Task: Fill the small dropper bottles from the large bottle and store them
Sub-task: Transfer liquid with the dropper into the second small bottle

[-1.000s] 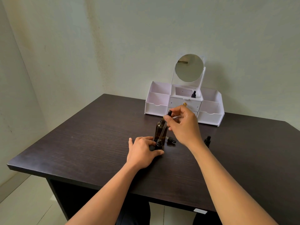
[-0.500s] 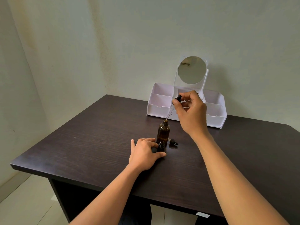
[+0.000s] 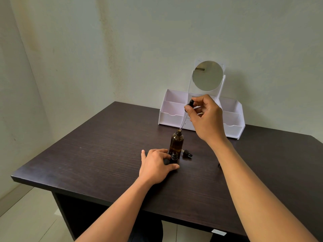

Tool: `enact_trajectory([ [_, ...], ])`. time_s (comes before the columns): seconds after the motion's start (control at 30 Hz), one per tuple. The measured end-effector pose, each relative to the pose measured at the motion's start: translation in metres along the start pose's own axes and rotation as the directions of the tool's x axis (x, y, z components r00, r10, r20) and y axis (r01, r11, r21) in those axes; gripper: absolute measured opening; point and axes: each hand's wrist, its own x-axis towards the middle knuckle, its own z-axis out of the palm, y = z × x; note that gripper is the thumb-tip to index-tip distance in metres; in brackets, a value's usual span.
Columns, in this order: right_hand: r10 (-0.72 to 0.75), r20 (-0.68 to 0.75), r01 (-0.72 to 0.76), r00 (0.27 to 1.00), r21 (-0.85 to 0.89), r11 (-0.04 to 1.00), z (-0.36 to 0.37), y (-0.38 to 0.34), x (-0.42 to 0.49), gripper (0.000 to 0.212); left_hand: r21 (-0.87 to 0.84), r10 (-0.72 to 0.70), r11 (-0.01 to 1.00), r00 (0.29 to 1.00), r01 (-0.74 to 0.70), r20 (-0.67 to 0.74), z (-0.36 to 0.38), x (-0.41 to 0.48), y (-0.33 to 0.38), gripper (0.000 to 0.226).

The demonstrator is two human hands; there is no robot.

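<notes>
A large amber bottle (image 3: 176, 143) stands open and upright mid-table. My right hand (image 3: 205, 117) pinches the black bulb of a long glass dropper (image 3: 185, 116); the pipette slants down-left and its tip sits at the large bottle's mouth. In front of that bottle stands a small dark dropper bottle (image 3: 174, 157) with no cap, held at its base by the thumb and fingers of my left hand (image 3: 155, 165), which rests on the table. A small black dropper cap (image 3: 187, 153) lies on its side just right of the bottles.
A white desk organiser (image 3: 172, 117) with open compartments and a round mirror (image 3: 207, 75) stands at the back against the wall. The dark wooden table (image 3: 97, 154) has its front edge near me and its left edge over a tiled floor.
My right hand lifted the long dropper out of the small bottle, up and to the right, so its tip now sits at the large bottle's mouth. My left hand stayed on the small bottle.
</notes>
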Motion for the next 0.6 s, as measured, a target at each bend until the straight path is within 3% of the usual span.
enact_trajectory([
  [0.2, 0.033, 0.032, -0.033, 0.999, -0.019, 0.999, 0.003, 0.003, 0.000, 0.018, -0.003, 0.000, 1.000, 1.000, 0.000, 0.001, 0.001, 0.001, 0.000, 0.051],
  [0.37, 0.166, 0.198, -0.146, 0.966, -0.111, 0.983, 0.010, 0.014, -0.002, 0.007, 0.001, 0.000, 1.000, 1.000, 0.000, -0.005, 0.001, 0.000, 0.000, 0.051],
  [0.5, 0.207, 0.287, -0.143, 0.935, -0.228, 0.963, 0.013, 0.020, -0.007, 0.011, -0.005, 0.003, 1.000, 1.000, -0.003, -0.006, 0.001, 0.000, 0.000, 0.050],
  [0.6, 0.167, 0.293, -0.093, 0.942, -0.249, 0.964, 0.015, 0.021, -0.009, 0.002, 0.009, 0.007, 1.000, 1.000, -0.007, 0.003, 0.001, 0.001, 0.000, 0.050],
])
